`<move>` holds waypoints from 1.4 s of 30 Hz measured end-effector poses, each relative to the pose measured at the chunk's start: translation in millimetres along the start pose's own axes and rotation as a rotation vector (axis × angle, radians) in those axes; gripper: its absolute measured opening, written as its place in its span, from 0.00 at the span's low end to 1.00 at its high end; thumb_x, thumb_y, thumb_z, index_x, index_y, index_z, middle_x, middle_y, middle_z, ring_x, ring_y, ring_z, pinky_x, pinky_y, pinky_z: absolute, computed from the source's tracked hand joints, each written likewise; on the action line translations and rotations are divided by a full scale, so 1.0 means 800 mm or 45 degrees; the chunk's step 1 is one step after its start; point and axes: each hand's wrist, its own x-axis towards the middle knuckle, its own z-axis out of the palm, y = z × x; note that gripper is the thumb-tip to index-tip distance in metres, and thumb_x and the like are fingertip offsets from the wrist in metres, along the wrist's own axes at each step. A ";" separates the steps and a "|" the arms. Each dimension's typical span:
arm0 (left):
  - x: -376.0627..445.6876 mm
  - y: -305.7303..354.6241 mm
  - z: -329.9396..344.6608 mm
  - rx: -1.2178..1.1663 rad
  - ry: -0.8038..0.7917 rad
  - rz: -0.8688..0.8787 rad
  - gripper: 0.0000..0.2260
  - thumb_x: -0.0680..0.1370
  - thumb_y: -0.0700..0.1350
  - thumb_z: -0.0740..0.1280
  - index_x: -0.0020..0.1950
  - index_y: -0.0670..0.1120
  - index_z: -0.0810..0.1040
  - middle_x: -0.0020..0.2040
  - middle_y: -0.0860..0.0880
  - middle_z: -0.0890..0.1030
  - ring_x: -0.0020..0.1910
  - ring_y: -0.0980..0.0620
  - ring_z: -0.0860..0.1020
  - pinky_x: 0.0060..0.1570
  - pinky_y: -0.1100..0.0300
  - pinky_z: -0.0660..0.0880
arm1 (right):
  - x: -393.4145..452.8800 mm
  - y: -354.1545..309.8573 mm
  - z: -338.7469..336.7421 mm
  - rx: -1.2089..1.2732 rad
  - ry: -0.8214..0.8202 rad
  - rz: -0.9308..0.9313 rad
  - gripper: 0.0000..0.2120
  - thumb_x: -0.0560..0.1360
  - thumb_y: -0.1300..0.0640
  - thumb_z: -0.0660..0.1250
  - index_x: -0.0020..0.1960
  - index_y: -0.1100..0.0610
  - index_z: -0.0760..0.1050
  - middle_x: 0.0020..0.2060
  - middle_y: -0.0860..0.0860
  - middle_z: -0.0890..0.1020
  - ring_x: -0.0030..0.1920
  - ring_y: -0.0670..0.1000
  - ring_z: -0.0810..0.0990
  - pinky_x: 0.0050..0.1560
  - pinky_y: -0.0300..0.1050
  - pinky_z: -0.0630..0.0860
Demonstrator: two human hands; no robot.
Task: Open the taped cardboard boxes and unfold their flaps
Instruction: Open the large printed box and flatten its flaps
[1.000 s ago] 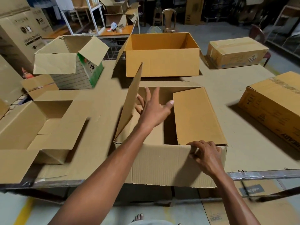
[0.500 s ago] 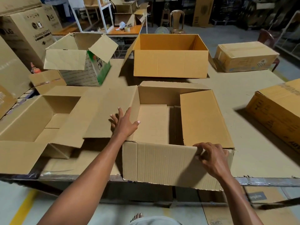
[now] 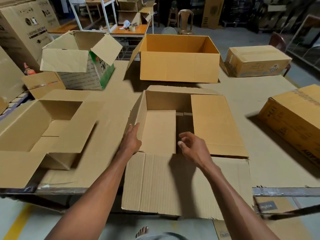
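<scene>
A plain cardboard box (image 3: 161, 132) stands open at the table's front edge. Its left flap (image 3: 112, 129) lies spread out to the left. Its near flap (image 3: 181, 184) hangs down over the table's front edge, and its far flap (image 3: 181, 89) leans outward. The right flap (image 3: 216, 125) lies folded over the opening. My left hand (image 3: 131, 141) rests with straight fingers on the box's near left corner. My right hand (image 3: 192, 148) hovers over the near rim with loosely curled fingers, holding nothing.
An opened box (image 3: 52, 127) sits at the left, a green and white printed box (image 3: 78, 66) behind it, and an orange open box (image 3: 178, 66) at the back. Two closed boxes lie at the back right (image 3: 256, 61) and right (image 3: 294, 122). The table's metal edge (image 3: 285, 191) runs in front.
My left hand pushed the left flap down flat, then drew back to the box's corner. My right hand let go of the near flap, which dropped outward, and rose over the opening.
</scene>
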 end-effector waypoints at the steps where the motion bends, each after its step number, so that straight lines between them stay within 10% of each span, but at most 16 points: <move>1: 0.000 -0.001 0.000 0.001 0.002 0.001 0.36 0.77 0.31 0.60 0.82 0.54 0.57 0.83 0.47 0.53 0.79 0.45 0.60 0.73 0.50 0.65 | 0.012 -0.010 0.017 -0.059 -0.104 0.055 0.18 0.79 0.51 0.68 0.68 0.52 0.74 0.62 0.55 0.81 0.60 0.53 0.80 0.60 0.51 0.78; 6: -0.003 -0.004 -0.002 -0.028 0.000 -0.006 0.37 0.76 0.31 0.59 0.81 0.56 0.57 0.83 0.50 0.53 0.78 0.46 0.62 0.73 0.49 0.66 | 0.068 -0.019 0.055 -0.326 -0.436 0.432 0.38 0.78 0.43 0.67 0.79 0.59 0.55 0.79 0.64 0.54 0.75 0.64 0.64 0.71 0.56 0.65; 16: -0.006 -0.007 0.001 -0.068 0.017 0.038 0.37 0.76 0.30 0.60 0.81 0.56 0.59 0.83 0.49 0.53 0.77 0.45 0.64 0.71 0.49 0.68 | 0.087 -0.036 -0.021 -0.339 0.096 0.283 0.44 0.76 0.40 0.69 0.82 0.48 0.48 0.81 0.58 0.40 0.75 0.68 0.62 0.72 0.64 0.64; 29: -0.004 -0.006 0.002 -0.134 0.036 0.054 0.35 0.76 0.28 0.58 0.80 0.53 0.63 0.82 0.48 0.56 0.78 0.47 0.62 0.68 0.57 0.65 | 0.060 0.067 -0.146 -0.546 0.419 0.564 0.35 0.75 0.41 0.70 0.78 0.42 0.60 0.81 0.59 0.42 0.76 0.75 0.41 0.74 0.72 0.46; 37: -0.007 -0.003 -0.001 -0.102 0.029 0.077 0.36 0.75 0.28 0.57 0.80 0.54 0.62 0.82 0.48 0.57 0.79 0.49 0.60 0.65 0.57 0.66 | 0.046 0.112 -0.128 -0.487 0.263 0.655 0.32 0.77 0.55 0.69 0.78 0.46 0.62 0.69 0.61 0.72 0.64 0.66 0.74 0.65 0.60 0.72; 42: -0.009 -0.003 -0.004 -0.062 0.015 0.053 0.36 0.76 0.29 0.58 0.80 0.55 0.61 0.82 0.50 0.58 0.78 0.49 0.62 0.65 0.57 0.67 | 0.038 0.121 -0.133 -0.585 0.380 0.531 0.29 0.76 0.65 0.64 0.76 0.52 0.67 0.63 0.62 0.79 0.59 0.66 0.77 0.57 0.57 0.76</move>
